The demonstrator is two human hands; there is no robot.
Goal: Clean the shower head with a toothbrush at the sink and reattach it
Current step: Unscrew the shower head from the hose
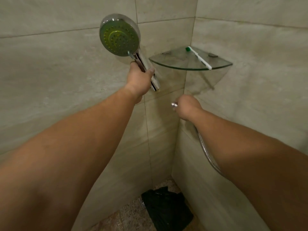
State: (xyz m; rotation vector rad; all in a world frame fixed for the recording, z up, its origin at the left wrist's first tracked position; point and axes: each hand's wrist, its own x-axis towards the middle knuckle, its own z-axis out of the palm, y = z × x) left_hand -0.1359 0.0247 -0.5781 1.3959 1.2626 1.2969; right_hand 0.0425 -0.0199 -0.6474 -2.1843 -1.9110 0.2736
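The left hand point(139, 79) is wrapped around the handle of the round chrome shower head point(119, 35), held up against the tiled wall. The right hand point(187, 106) clenches the metal hose end point(174, 104) — apart from the handle's base. A white toothbrush with green tip point(200, 57) lies on the glass corner shelf point(168, 61).

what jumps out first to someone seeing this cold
A chrome shower head held up at upper left in the left hand, detached from its hose, whose end fitting the right hand holds lower right. A white toothbrush lies on the glass corner shelf.
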